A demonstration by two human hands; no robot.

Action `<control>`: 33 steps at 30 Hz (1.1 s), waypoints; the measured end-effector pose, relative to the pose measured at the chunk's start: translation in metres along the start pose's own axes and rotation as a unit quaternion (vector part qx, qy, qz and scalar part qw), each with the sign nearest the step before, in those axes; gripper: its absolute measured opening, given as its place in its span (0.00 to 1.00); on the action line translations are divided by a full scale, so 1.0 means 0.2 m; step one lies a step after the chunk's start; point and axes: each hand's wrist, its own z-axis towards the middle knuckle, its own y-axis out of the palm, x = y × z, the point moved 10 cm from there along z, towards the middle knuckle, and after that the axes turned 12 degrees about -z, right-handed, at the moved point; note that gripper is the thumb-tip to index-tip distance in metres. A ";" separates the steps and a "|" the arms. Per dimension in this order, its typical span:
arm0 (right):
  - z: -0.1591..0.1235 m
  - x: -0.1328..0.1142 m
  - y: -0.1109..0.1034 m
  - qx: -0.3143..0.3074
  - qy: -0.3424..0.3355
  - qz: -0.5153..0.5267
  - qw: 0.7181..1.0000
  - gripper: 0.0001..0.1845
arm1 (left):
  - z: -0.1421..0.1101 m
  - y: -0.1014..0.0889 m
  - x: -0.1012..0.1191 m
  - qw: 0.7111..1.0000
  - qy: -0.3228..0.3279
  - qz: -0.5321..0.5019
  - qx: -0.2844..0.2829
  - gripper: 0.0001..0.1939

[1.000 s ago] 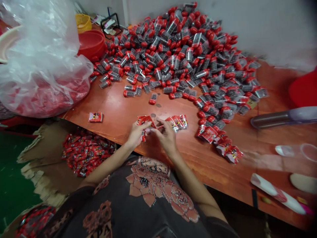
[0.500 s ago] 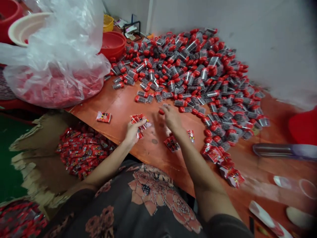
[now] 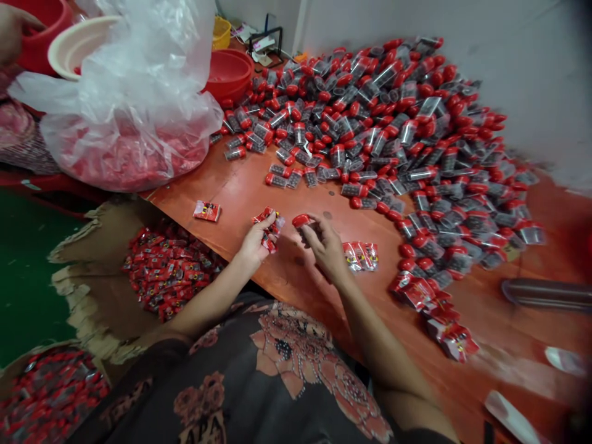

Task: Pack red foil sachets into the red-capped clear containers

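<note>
My left hand (image 3: 252, 246) is closed on several small red printed packets (image 3: 272, 228), just above the orange tabletop. Facing it, my right hand (image 3: 329, 251) pinches a small clear bottle with a red cap (image 3: 301, 220), its cap end toward the left hand. The bottle's lower part is mostly hidden by my fingers. A short row of red packets (image 3: 361, 256) lies to the right of my right wrist. One more red packet (image 3: 207, 211) rests on the table at the left. Beyond my hands spreads a large heap of similar red-capped bottles (image 3: 370, 123).
A clear plastic bag of red pieces (image 3: 129, 151) stands at the left, with a red bowl (image 3: 229, 74) behind it. Below the table edge, a cardboard box (image 3: 92, 246) holds many red packets. Another person's hand (image 3: 16, 31) is at a red basin, upper left.
My right hand has drawn back from the heap's near edge, bringing a red-capped bottle closer to me. The view has shifted left. Another person's hand has come into sight at upper left.
</note>
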 end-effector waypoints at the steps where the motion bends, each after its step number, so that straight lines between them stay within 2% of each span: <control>1: -0.06 -0.02 0.01 0.005 0.009 0.040 0.999 0.22 | 0.00 0.00 -0.01 1.000 0.004 0.010 0.000 0.08; 5: -0.18 -0.06 -0.02 0.061 0.030 0.082 0.994 0.21 | -0.03 0.06 -0.06 0.998 0.008 0.054 -0.019 0.10; 11: -0.20 0.00 -0.08 0.108 0.064 0.081 0.989 0.21 | -0.11 0.12 -0.13 0.998 0.000 0.055 -0.027 0.11; 15: -0.23 -0.02 -0.07 0.103 0.059 0.104 0.987 0.20 | -0.13 0.14 -0.13 0.997 0.017 0.070 -0.031 0.10; 19: -0.24 -0.06 -0.07 0.087 0.040 0.125 0.988 0.19 | -0.13 0.14 -0.11 0.995 0.061 0.066 -0.042 0.09; 24: -0.25 -0.06 -0.08 0.071 0.050 0.127 0.988 0.18 | -0.15 0.14 -0.09 0.989 0.104 0.087 -0.052 0.12; 29: -0.27 0.00 -0.06 0.066 0.083 0.201 0.974 0.24 | -0.21 0.18 -0.11 0.974 0.136 0.149 -0.100 0.17; 33: -0.30 -0.02 -0.08 0.095 0.063 0.188 0.975 0.24 | -0.26 0.20 -0.13 0.960 0.138 0.205 -0.133 0.17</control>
